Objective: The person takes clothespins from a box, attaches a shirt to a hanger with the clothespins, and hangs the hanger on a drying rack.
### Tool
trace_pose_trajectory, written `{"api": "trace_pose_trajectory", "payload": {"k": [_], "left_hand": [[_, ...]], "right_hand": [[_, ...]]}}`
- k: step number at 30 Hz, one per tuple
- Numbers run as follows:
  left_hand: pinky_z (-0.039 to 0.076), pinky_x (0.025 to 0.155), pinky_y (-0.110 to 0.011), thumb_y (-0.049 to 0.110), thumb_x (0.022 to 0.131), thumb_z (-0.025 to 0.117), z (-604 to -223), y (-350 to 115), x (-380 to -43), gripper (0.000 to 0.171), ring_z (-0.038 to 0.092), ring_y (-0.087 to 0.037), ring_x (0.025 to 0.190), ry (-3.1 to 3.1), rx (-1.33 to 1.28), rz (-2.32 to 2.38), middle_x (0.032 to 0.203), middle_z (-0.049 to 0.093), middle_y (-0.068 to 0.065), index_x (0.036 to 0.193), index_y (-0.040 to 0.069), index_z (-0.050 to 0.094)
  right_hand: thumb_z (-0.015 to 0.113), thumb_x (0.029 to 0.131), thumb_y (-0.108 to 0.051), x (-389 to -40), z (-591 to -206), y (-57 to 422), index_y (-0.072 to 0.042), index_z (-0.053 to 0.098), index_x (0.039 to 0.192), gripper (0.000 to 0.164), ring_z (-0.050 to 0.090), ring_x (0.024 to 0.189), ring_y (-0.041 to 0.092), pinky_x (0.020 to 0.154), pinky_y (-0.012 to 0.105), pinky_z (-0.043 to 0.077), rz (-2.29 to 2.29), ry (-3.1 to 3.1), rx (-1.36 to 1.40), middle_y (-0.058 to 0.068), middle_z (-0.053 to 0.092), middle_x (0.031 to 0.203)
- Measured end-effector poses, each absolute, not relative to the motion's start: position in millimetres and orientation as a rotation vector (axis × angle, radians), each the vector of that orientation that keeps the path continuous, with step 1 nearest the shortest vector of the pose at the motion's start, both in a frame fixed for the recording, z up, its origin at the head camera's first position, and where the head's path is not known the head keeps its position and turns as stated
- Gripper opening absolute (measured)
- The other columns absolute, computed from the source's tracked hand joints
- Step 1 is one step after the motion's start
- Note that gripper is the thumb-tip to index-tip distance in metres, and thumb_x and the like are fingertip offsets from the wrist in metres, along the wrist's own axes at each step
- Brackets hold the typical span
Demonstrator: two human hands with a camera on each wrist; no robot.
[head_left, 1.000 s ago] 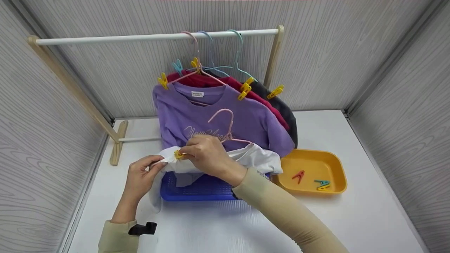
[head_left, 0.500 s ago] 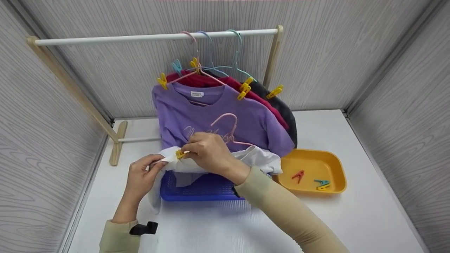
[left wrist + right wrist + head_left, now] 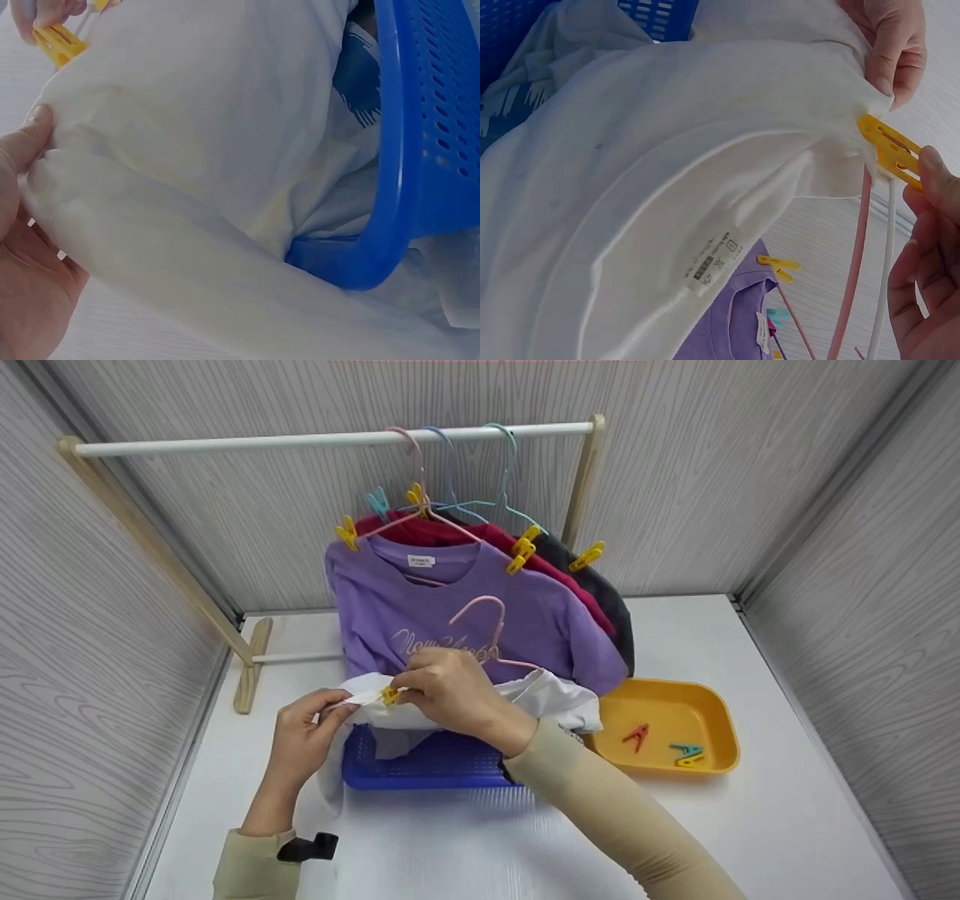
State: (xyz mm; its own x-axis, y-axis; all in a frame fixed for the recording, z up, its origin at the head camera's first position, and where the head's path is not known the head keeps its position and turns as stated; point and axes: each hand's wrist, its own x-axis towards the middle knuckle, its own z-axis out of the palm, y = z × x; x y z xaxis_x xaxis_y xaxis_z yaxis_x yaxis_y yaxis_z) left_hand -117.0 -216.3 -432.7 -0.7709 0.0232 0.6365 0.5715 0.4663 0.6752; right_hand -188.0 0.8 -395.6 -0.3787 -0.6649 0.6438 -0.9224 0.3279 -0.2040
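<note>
A white shirt (image 3: 172, 112) lies over the blue basket (image 3: 427, 776), with a pink hanger (image 3: 498, 631) inside it and the hook standing out at the neck. My left hand (image 3: 302, 739) pinches the shirt near its left shoulder between thumb and fingers. Just beside that, my right hand (image 3: 459, 694) pinches the handle end of a yellow clothespin (image 3: 891, 152). In the right wrist view the clothespin's nose overlaps the shirt's shoulder edge, close to the pink hanger arm. The shirt's neck opening and inner label (image 3: 714, 262) face that camera.
Behind, a rack with a white rail (image 3: 262, 442) holds a purple shirt (image 3: 465, 585), a red one (image 3: 600, 611) and a black garment (image 3: 619, 622), all clipped with clothespins. At right stands a yellow tray (image 3: 720, 712) with a red clothespin (image 3: 637, 736) and others inside.
My right hand has shifted slightly right along the shoulder with the yellow clothespin. The pink hanger's hook has tipped a little to the right. My left hand stays nearly still.
</note>
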Motion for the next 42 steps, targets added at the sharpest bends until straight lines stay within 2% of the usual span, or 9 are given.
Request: {"api": "trace_pose_trajectory", "payload": {"k": [10,17,27,34,37,42], "left_hand": [[0.043,0.065,-0.012,-0.023,0.074,0.070,-437,-217,-119,0.017,0.055,-0.008,0.069,-2.142,-0.538,-1.283,0.076,0.067,-0.016,0.084,-0.010,0.069],[0.045,0.071,-0.012,-0.023,0.075,0.069,-442,-219,-120,0.017,0.059,-0.007,0.075,-2.157,-0.523,-1.286,0.080,0.069,-0.017,0.086,-0.010,0.069],[0.046,0.069,-0.010,-0.021,0.076,0.070,-437,-219,-118,0.014,0.062,-0.006,0.076,-2.205,-0.502,-1.273,0.082,0.070,-0.019,0.087,-0.011,0.069],[0.046,0.071,-0.010,-0.011,0.083,0.070,-467,-235,-130,0.015,0.064,-0.007,0.079,-2.297,-0.501,-1.264,0.088,0.073,-0.011,0.095,-0.004,0.075],[0.047,0.071,-0.010,-0.010,0.083,0.071,-470,-237,-131,0.015,0.065,-0.009,0.079,-2.297,-0.527,-1.254,0.089,0.074,-0.009,0.096,-0.003,0.076],[0.046,0.068,-0.009,-0.016,0.078,0.071,-466,-235,-130,0.017,0.065,-0.012,0.075,-2.277,-0.533,-1.241,0.086,0.073,-0.014,0.092,-0.008,0.074]], "right_hand": [[0.080,0.077,-0.003,-186,-397,-7,-0.013,0.079,0.087,0.014,0.062,0.072,0.015,0.067,0.028,0.052,0.616,-2.184,1.417,-0.001,0.067,0.077],[0.079,0.081,-0.007,-186,-402,-9,-0.014,0.077,0.097,0.017,0.059,0.081,0.015,0.073,0.024,0.049,0.564,-2.232,1.456,-0.003,0.069,0.091],[0.079,0.082,-0.008,-184,-406,-7,-0.013,0.077,0.103,0.021,0.061,0.090,0.015,0.081,0.024,0.049,0.647,-2.231,1.495,-0.002,0.070,0.100],[0.078,0.082,-0.006,-182,-411,-7,-0.014,0.077,0.102,0.021,0.064,0.091,0.014,0.082,0.024,0.051,0.653,-2.198,1.477,-0.002,0.070,0.100],[0.080,0.082,-0.009,-181,-411,-7,-0.015,0.076,0.106,0.025,0.064,0.093,0.014,0.084,0.024,0.051,0.647,-2.233,1.479,-0.002,0.070,0.104],[0.082,0.082,-0.016,-179,-404,-1,-0.017,0.072,0.119,0.038,0.062,0.103,0.015,0.088,0.025,0.049,0.677,-2.338,1.496,0.000,0.067,0.114]]}}
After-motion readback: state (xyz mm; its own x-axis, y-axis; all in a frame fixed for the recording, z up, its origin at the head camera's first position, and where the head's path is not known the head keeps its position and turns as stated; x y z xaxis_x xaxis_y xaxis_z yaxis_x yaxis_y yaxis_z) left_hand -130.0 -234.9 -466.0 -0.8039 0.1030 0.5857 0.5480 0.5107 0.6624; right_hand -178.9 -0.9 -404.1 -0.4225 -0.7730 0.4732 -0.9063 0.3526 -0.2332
